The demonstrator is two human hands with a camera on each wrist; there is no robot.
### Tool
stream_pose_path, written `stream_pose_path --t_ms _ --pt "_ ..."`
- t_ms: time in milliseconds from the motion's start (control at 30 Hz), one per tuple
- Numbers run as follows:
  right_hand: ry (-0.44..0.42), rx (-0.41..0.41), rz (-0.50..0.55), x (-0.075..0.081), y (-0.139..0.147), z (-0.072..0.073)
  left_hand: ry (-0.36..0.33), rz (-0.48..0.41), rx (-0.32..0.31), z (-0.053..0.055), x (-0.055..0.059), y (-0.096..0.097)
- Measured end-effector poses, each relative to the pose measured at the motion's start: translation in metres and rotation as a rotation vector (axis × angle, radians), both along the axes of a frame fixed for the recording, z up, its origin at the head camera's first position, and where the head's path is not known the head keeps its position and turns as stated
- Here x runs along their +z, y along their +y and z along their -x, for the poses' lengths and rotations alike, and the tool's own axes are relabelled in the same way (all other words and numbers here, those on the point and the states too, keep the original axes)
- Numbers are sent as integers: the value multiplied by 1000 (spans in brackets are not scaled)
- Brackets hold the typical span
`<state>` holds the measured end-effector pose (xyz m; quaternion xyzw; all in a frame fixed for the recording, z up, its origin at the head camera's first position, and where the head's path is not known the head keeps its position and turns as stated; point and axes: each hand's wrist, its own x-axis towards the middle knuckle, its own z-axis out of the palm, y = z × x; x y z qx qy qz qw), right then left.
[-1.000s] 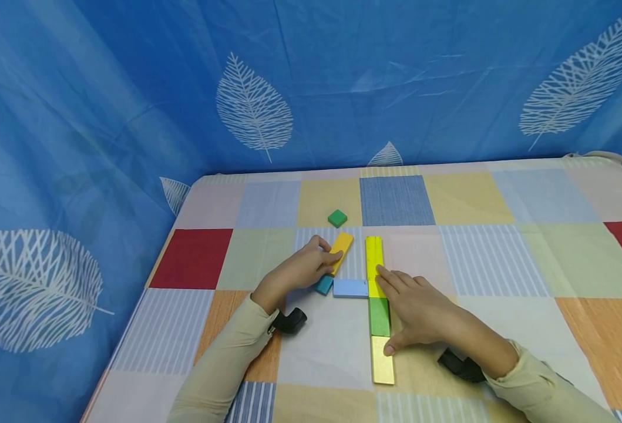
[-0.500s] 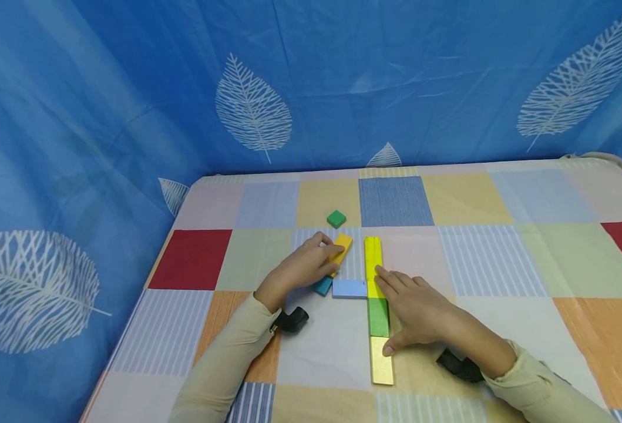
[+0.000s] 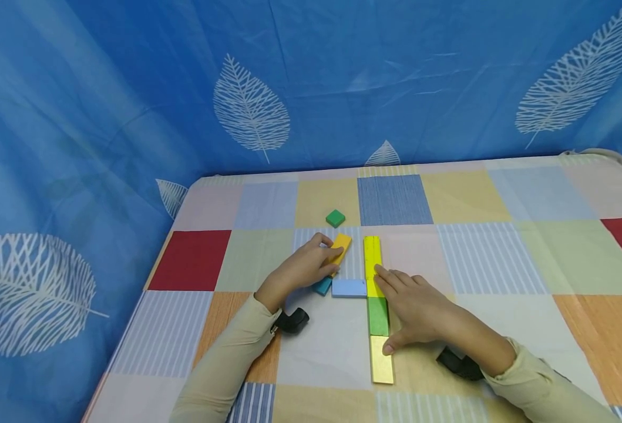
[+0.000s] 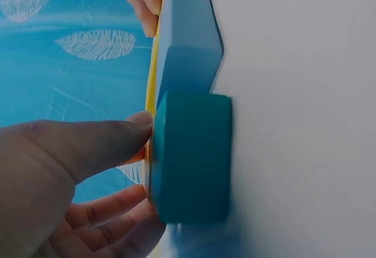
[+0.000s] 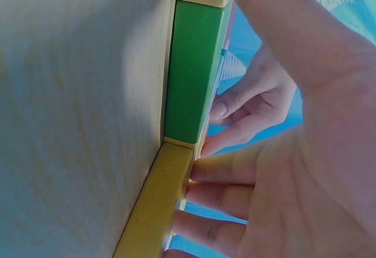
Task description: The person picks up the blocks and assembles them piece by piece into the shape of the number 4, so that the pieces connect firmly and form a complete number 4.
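My left hand (image 3: 304, 265) pinches an orange-yellow block (image 3: 342, 245) that lies slanted on the cloth, thumb and fingers at its sides. A teal block (image 3: 322, 286) touches its near end; in the left wrist view the teal block (image 4: 197, 158) stands large beside my thumb. A light blue block (image 3: 349, 288) lies crosswise against a straight row. That row holds bright yellow (image 3: 372, 255), green (image 3: 377, 317) and gold (image 3: 382, 363) blocks end to end. My right hand (image 3: 422, 308) is spread along the row's right side, fingertips touching the yellow part and thumb on the gold block.
A small green square block (image 3: 335, 218) lies apart, beyond the others. Patchwork cloth (image 3: 474, 258) covers the table. A blue leaf-print curtain (image 3: 332, 88) hangs behind and to the left. Black straps with cameras (image 3: 292, 321) sit at both wrists.
My left fingers shifted slightly on the orange-yellow block early on, and the block's far end moved a little toward me. The right hand holds its place on the row.
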<state>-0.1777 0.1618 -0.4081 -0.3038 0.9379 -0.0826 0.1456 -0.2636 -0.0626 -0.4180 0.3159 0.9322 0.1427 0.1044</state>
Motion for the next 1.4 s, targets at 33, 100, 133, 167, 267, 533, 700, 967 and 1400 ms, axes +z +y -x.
stream_pose_path --t_ms 33,100,133,167,267,533,700,967,1400 --pt "0 -1 0 0 0 0 -2 -2 -2 0 0 0" --pt "-2 -3 0 0 0 0 -6 -5 -3 -1 1 0" --pt "-4 -5 -2 0 0 0 -9 -7 -2 -1 0 0" --pt "-2 -4 -2 -1 0 0 -12 -8 -1 -1 0 0" --pt "-5 -8 -6 -2 0 -1 -13 -15 2 -2 -1 -1" --pt "5 -2 -2 -3 0 -1 -49 -11 41 -2 -1 -2" --pt "-4 -10 2 -4 1 -1 -50 -13 48 -2 0 -5" --pt "-5 0 7 -2 0 -1 -53 -17 70 5 0 -11" --pt "-6 -6 6 -2 1 -2 0 -5 73 39 10 -14"
